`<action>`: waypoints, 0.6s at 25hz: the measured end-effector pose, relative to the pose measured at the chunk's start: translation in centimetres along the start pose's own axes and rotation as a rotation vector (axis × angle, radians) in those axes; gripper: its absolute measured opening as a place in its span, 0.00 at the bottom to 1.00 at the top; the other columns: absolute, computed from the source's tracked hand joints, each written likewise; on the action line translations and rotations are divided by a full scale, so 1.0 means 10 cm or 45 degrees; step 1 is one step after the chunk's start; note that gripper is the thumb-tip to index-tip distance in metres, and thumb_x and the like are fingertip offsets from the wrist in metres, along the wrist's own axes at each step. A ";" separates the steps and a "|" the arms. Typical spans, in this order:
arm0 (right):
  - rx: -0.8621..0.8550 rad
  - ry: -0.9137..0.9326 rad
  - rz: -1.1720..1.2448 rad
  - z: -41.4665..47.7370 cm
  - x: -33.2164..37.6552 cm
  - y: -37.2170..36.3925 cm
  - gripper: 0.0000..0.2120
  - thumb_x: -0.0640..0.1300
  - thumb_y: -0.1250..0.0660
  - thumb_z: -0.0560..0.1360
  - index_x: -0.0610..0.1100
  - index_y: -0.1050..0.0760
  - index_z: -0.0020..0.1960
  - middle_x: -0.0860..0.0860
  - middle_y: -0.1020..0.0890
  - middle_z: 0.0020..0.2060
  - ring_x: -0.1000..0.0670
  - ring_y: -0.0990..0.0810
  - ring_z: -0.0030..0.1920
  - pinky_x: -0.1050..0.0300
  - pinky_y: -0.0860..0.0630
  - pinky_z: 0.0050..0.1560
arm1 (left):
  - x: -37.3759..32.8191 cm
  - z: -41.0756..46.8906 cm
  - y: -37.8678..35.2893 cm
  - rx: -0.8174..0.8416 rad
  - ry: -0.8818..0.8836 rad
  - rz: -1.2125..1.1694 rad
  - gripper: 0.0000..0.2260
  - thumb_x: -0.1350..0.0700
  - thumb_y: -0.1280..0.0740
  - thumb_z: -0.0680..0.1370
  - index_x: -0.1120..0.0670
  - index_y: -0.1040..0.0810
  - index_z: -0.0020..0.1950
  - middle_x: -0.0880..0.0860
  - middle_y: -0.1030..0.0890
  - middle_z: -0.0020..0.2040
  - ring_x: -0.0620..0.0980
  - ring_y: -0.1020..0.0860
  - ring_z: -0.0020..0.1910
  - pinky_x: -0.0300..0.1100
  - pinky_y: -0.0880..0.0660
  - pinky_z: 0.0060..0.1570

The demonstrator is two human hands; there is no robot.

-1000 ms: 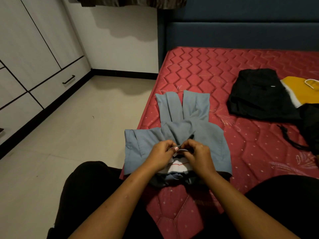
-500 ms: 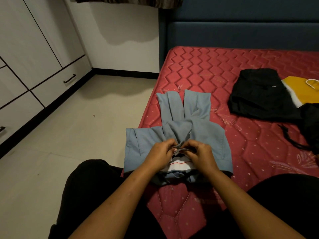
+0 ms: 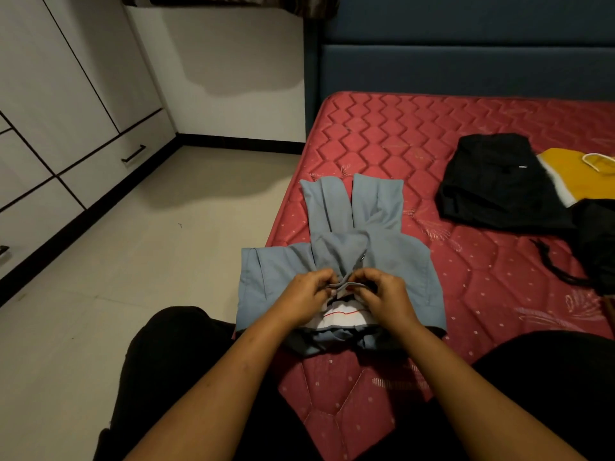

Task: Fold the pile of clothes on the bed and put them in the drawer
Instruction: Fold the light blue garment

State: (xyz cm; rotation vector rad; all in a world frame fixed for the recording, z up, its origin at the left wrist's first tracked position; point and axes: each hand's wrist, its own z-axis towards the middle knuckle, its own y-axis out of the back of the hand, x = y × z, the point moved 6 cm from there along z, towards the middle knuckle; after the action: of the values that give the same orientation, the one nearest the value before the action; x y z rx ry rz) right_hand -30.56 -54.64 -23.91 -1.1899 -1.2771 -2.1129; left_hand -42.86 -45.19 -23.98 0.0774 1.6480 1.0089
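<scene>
Blue-grey trousers [image 3: 336, 237] lie on the red mattress [image 3: 382, 134] near its left edge, legs pointing away from me and the waist toward me. My left hand [image 3: 307, 294] and my right hand [image 3: 386, 296] meet at the fly, each pinching one side of the waistband opening. A white lining with a red line shows just below my hands. A black garment [image 3: 496, 184] lies folded further right, with a yellow and white garment [image 3: 579, 178] beside it and a dark garment with a cord [image 3: 595, 247] at the right edge.
White wardrobe fronts with drawers and a black handle [image 3: 133, 154] line the left wall across a pale tiled floor [image 3: 149, 247]. A dark blue headboard [image 3: 466, 68] stands behind the mattress. My dark-trousered legs [image 3: 186, 361] sit at the bed's near edge.
Both hands stay at the trouser fly, with the fingers working slightly at the waistband opening. The trousers and the other clothes lie where they were.
</scene>
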 end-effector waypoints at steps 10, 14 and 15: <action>0.022 0.289 -0.500 -0.06 0.24 0.00 0.08 0.47 0.32 0.74 0.46 0.19 0.49 0.49 0.16 0.44 0.46 0.19 0.44 0.50 0.22 0.44 | -0.14 -0.10 0.15 0.067 -0.092 0.398 0.19 0.63 0.36 0.77 0.47 0.23 0.65 0.52 0.17 0.57 0.51 0.20 0.55 0.46 0.24 0.53; 0.053 0.278 -0.546 -0.03 0.22 -0.02 0.09 0.51 0.37 0.73 0.47 0.21 0.46 0.50 0.17 0.41 0.45 0.20 0.42 0.50 0.23 0.40 | -0.23 -0.10 0.18 0.059 -0.092 0.645 0.17 0.60 0.38 0.77 0.43 0.21 0.62 0.53 0.17 0.54 0.56 0.21 0.52 0.44 0.29 0.43; 0.073 0.270 -0.534 -0.02 0.20 -0.03 0.08 0.51 0.36 0.73 0.48 0.22 0.46 0.50 0.17 0.41 0.45 0.20 0.42 0.49 0.23 0.40 | -0.23 -0.11 0.19 0.062 -0.088 0.675 0.17 0.59 0.38 0.78 0.43 0.21 0.62 0.53 0.17 0.54 0.55 0.21 0.52 0.44 0.29 0.43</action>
State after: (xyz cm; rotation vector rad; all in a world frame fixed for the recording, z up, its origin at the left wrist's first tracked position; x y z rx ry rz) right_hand -31.98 -54.49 -22.47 -0.6919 -1.5779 -2.3923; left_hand -43.78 -45.90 -21.01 0.6002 1.6223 1.3422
